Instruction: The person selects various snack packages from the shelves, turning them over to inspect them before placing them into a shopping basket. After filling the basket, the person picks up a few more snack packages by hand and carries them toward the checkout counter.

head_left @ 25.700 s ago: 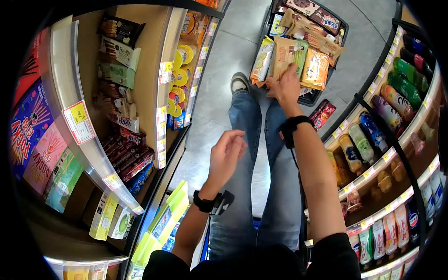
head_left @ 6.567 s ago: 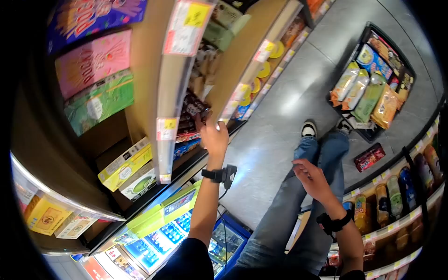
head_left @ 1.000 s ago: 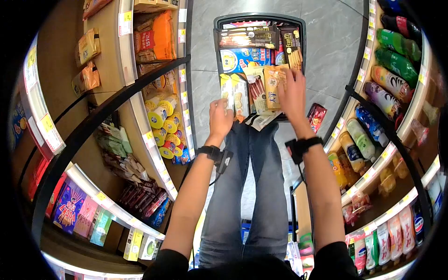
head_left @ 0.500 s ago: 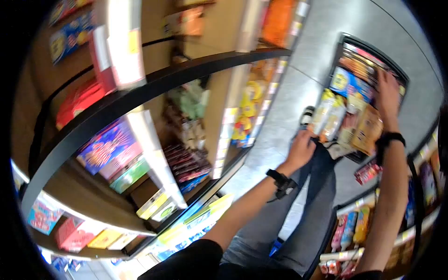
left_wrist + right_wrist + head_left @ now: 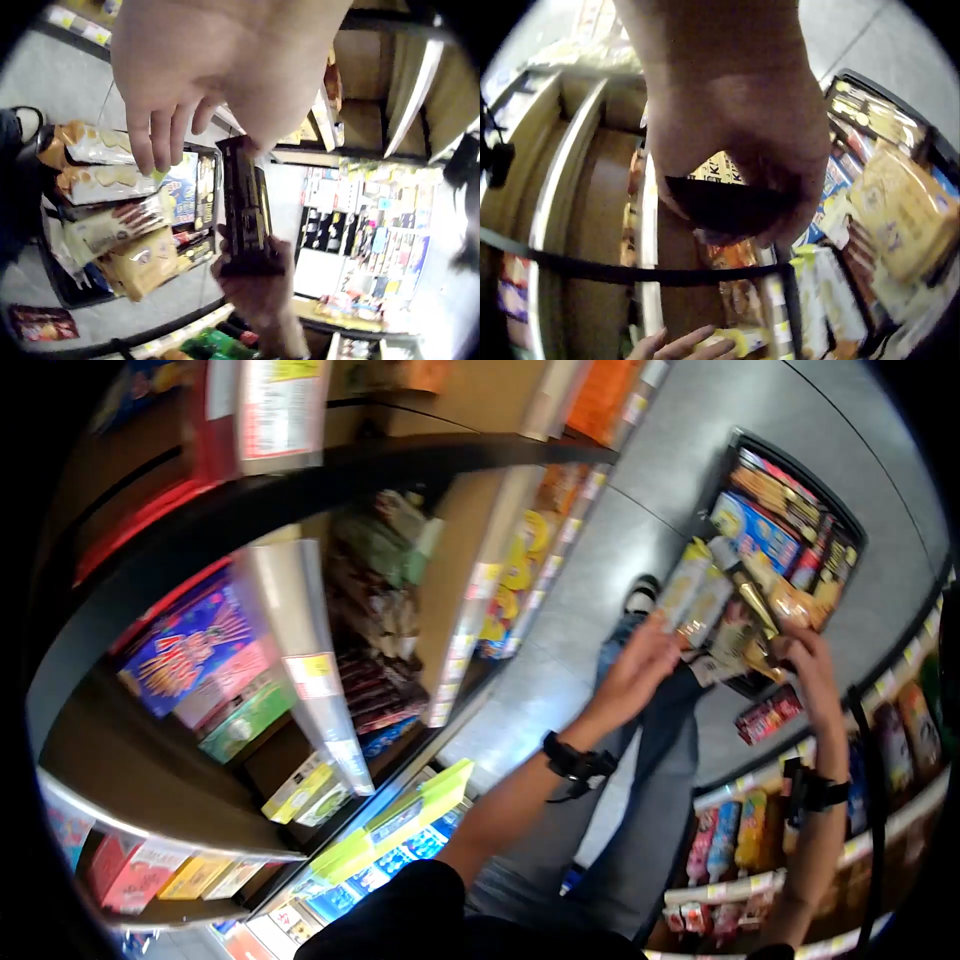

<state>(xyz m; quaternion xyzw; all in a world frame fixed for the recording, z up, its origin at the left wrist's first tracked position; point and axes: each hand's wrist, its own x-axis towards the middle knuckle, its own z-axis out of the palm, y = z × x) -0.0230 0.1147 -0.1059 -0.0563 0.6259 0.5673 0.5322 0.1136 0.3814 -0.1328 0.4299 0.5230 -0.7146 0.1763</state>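
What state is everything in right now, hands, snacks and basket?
Left hand: open, fingers extended.
Right hand: closed around the dark packet.
Dark packet: held, off the floor.
Basket: on the floor, open-topped, holding many packets.
Red packet: lying on the floor outside the basket.
White packets: lying side by side in the basket.

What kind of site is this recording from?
Probably a convenience store or small supermarket: brown shelves with white price tags, bagged snacks in a black plastic basket, and colourful plastic drink bottles.
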